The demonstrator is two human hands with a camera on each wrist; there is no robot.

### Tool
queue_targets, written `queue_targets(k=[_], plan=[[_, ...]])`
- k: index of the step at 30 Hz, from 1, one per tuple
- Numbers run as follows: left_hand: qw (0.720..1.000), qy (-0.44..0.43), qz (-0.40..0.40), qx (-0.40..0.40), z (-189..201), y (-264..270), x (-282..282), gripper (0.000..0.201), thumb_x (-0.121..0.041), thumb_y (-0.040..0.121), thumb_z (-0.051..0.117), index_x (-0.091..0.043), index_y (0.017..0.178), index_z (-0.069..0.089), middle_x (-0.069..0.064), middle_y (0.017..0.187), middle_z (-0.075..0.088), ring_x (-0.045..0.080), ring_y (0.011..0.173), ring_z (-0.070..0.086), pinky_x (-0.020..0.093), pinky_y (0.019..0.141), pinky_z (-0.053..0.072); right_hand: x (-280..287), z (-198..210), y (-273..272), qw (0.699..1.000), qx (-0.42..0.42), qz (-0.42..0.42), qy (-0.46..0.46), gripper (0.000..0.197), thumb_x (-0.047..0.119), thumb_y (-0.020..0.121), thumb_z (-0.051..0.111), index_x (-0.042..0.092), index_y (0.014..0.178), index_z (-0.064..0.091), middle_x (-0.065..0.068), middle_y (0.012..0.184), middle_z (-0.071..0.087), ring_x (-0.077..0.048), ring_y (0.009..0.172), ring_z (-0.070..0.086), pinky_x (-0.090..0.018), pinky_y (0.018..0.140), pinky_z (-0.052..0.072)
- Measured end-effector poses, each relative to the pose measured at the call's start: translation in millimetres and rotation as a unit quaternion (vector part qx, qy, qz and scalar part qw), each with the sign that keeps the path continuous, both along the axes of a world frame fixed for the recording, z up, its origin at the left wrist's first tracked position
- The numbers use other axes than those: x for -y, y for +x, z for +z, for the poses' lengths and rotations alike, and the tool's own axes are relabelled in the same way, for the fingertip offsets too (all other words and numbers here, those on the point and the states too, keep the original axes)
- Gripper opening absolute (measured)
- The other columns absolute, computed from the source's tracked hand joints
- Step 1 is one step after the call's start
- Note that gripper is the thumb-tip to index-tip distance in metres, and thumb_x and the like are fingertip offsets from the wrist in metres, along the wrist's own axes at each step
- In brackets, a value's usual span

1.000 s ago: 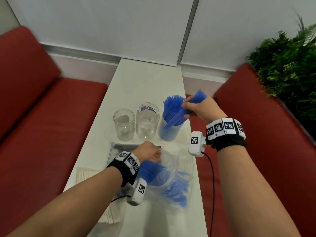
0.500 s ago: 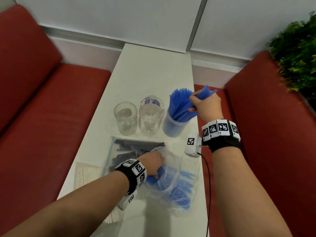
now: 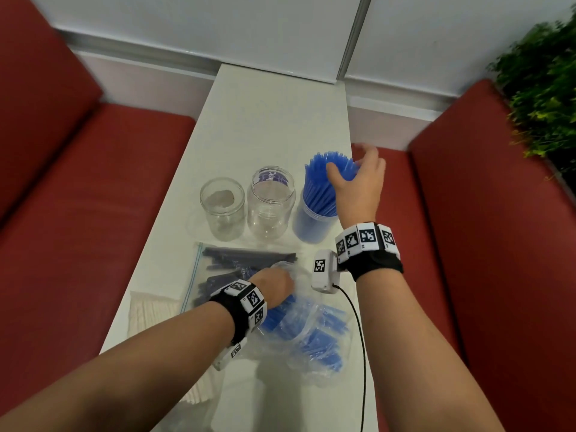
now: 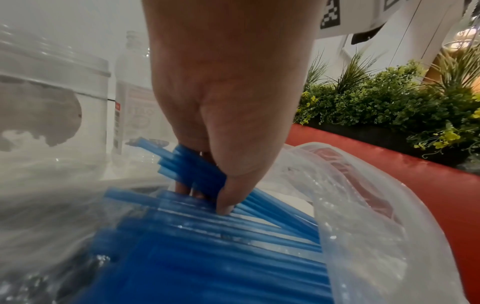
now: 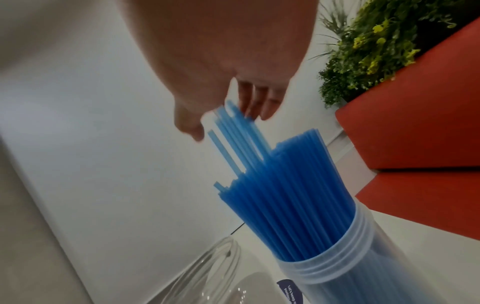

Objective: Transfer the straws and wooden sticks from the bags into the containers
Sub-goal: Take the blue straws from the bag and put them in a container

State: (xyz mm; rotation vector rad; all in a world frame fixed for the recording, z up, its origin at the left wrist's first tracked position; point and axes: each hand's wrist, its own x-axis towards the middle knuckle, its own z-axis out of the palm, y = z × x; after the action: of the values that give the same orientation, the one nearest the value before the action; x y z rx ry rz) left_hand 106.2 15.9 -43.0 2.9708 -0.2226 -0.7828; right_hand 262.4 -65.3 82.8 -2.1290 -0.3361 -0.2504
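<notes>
A translucent container (image 3: 311,227) at the right of the jar row holds a thick bunch of blue straws (image 3: 321,185) standing upright. My right hand (image 3: 349,160) hovers over their tops with fingers spread, fingertips (image 5: 255,107) just touching a few taller straws (image 5: 233,131). My left hand (image 3: 280,285) is inside a clear plastic bag (image 3: 311,347) of blue straws near the table's front. In the left wrist view, thumb and fingers (image 4: 226,201) pinch a small bundle of blue straws (image 4: 192,164).
Two empty glass jars (image 3: 223,207) (image 3: 271,201) stand left of the straw container. A zip bag of dark straws (image 3: 237,263) lies in front of them, and a pack of pale wooden sticks (image 3: 152,310) lies at the front left. Red benches flank the narrow white table (image 3: 274,120).
My right hand has let go of the blue straw bundle, which now stands in the container, and its fingers have spread. My left hand has pushed deeper into the bag.
</notes>
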Motion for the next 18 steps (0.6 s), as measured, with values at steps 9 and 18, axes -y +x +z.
queue_targets(k=[9, 18], plan=[[0.995, 0.085, 0.019, -0.051, 34, -5, 1, 0.032, -0.003, 0.101, 0.037, -0.005, 0.130, 0.051, 0.008, 0.135, 0.055, 0.029, 0.121, 0.055, 0.043, 0.095, 0.044, -12, -39, -18, 0.929, -0.016, 0.156, -0.334, 0.065, 0.039, 0.109, 0.039, 0.013, 0.162, 0.013, -0.008, 0.170, 0.010, -0.028, 0.158, -0.003, -0.043, 0.127, -0.005], [0.987, 0.136, 0.027, -0.077, 88, -8, 4, 0.029, -0.017, 0.102, 0.043, -0.014, 0.125, 0.061, 0.000, 0.130, 0.059, 0.022, 0.121, 0.056, 0.040, 0.100, 0.044, 15, -31, -75, 0.972, -0.127, 0.194, 0.025, 0.040, -0.009, 0.088, 0.041, 0.014, 0.109, 0.067, -0.004, 0.095, 0.069, -0.014, 0.088, 0.065, -0.029, 0.080, 0.054]])
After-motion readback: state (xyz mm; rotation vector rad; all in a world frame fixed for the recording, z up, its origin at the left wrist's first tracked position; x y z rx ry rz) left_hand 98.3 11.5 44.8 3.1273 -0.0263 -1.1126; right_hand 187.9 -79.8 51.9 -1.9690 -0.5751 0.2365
